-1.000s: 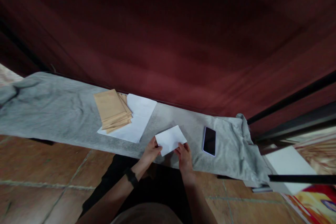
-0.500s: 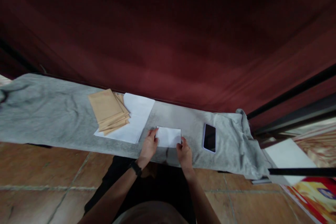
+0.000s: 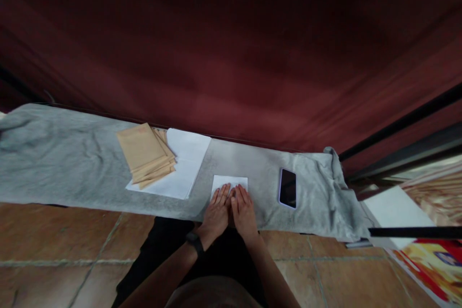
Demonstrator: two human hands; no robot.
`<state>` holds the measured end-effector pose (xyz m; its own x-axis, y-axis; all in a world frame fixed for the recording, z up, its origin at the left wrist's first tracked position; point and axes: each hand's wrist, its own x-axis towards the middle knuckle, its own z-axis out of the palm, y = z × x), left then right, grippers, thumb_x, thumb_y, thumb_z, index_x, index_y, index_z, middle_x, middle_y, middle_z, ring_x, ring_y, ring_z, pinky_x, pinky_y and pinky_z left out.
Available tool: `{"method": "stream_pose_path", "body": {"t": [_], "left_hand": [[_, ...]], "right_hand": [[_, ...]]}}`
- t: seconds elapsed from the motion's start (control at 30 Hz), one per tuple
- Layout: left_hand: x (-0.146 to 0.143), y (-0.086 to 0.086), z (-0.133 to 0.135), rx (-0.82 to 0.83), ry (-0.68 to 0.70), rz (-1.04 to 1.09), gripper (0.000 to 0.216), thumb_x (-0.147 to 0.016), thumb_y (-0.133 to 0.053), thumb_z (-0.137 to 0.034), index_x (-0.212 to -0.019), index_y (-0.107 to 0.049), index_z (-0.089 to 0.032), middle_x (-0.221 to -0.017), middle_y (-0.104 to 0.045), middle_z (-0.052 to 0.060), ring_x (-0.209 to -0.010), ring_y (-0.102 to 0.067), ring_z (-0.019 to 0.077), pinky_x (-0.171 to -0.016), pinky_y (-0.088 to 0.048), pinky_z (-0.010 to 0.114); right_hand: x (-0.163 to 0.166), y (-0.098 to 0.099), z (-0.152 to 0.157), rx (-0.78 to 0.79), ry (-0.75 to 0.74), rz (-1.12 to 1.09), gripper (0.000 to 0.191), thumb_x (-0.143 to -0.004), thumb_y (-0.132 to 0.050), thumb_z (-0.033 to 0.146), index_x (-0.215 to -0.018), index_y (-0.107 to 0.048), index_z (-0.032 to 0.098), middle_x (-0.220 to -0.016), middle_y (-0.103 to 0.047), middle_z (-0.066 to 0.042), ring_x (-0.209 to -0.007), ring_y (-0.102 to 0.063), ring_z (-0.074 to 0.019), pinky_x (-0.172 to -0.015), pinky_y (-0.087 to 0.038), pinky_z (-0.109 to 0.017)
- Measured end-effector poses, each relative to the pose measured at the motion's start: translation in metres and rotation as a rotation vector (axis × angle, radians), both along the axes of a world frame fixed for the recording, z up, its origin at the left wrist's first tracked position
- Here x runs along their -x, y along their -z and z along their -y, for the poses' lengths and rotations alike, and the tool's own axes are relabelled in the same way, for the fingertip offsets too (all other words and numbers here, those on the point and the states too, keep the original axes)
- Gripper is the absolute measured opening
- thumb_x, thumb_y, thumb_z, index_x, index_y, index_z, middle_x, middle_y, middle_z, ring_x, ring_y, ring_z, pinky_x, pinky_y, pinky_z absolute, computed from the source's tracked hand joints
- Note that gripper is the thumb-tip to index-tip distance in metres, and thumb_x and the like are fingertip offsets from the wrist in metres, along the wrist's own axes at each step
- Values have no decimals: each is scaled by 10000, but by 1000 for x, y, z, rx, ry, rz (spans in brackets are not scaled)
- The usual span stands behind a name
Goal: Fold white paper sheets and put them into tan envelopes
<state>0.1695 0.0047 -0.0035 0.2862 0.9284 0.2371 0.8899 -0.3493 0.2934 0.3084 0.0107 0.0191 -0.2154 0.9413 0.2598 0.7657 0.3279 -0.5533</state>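
Note:
A small folded sheet of white paper (image 3: 231,181) lies on the grey cloth in front of me, its near part covered by my hands. My left hand (image 3: 216,209) rests flat on its left half with the fingers stretched forward. Beside it, my right hand (image 3: 243,208) presses flat on the right half, fingers also stretched out; the two hands nearly touch at the thumbs. To the left, several brown paper envelopes (image 3: 142,147) lie in a fanned pile on top of larger white sheets (image 3: 187,154).
A phone (image 3: 288,188) in a pale purple case lies to the right of my hands. Grey cloth (image 3: 83,163) covers the long narrow table, wrinkled at both ends. A dark red curtain (image 3: 224,82) stands behind. A white box (image 3: 397,211) and a black bar (image 3: 415,232) are at the right.
My hands have let go of the paper's side edges and moved inward on top of it. Their fingers went from pinching to lying flat, close together.

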Motion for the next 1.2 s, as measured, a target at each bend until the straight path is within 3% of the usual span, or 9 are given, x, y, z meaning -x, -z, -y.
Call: {"method": "stream_pose_path", "body": {"t": [0.17,0.37,0.57,0.7,0.83,0.97,1.2], "left_hand": [[4,4,5,-30,-36,-90,631,-936,-342,-146,-1562,-294,-82,-1606,-352,154,-1517,-260,238,-1233,-275,453],[21,1,4,-33,-138,-67,603,-997,-368,-302,-1560,-305,-94,-1598,-361,158,-1510,-281,254,-1236,-252,469],[29,-5,1,-42,-222,-7,605,-1006,-337,-292,-1571,-260,-91,-1593,-370,172,-1508,-284,276,-1232,-244,528],[2,-16,-12,-16,-31,65,574,-1023,-331,-300,-1565,-284,-118,-1612,-351,136,-1513,-277,238,-1238,-266,473],[-31,-18,-31,83,175,119,535,-1040,-311,-341,-1532,-367,-137,-1587,-399,131,-1493,-323,208,-1242,-259,447],[-41,-15,-46,113,169,118,537,-1044,-312,-374,-1526,-382,-146,-1578,-413,135,-1491,-329,210,-1239,-245,459],[-16,-11,-51,39,102,50,542,-1040,-311,-360,-1520,-384,-118,-1586,-398,132,-1501,-307,212,-1243,-226,452]], "right_hand": [[-3,12,10,-68,-36,162,491,-1068,-351,349,-1518,-423,165,-1549,-456,-120,-1460,-388,-238,-1218,-272,-481],[-21,22,11,-139,34,250,548,-1058,-402,388,-1555,-348,161,-1560,-422,-131,-1440,-420,-268,-1215,-261,-489],[-30,28,10,-132,66,279,576,-1051,-406,421,-1560,-342,160,-1563,-415,-137,-1430,-431,-292,-1209,-255,-503],[-27,29,12,-130,74,274,553,-1040,-415,355,-1553,-360,156,-1558,-424,-143,-1437,-422,-295,-1210,-254,-513],[-27,29,13,-139,57,285,553,-994,-373,179,-1546,-371,153,-1561,-427,-131,-1455,-395,-281,-1210,-264,-520],[-29,28,12,-130,42,289,568,-965,-393,152,-1533,-399,144,-1552,-440,-134,-1450,-403,-285,-1206,-283,-521],[-27,23,11,-95,59,222,503,-1025,-420,304,-1508,-451,169,-1531,-469,-134,-1426,-441,-296,-1212,-261,-511]]}}
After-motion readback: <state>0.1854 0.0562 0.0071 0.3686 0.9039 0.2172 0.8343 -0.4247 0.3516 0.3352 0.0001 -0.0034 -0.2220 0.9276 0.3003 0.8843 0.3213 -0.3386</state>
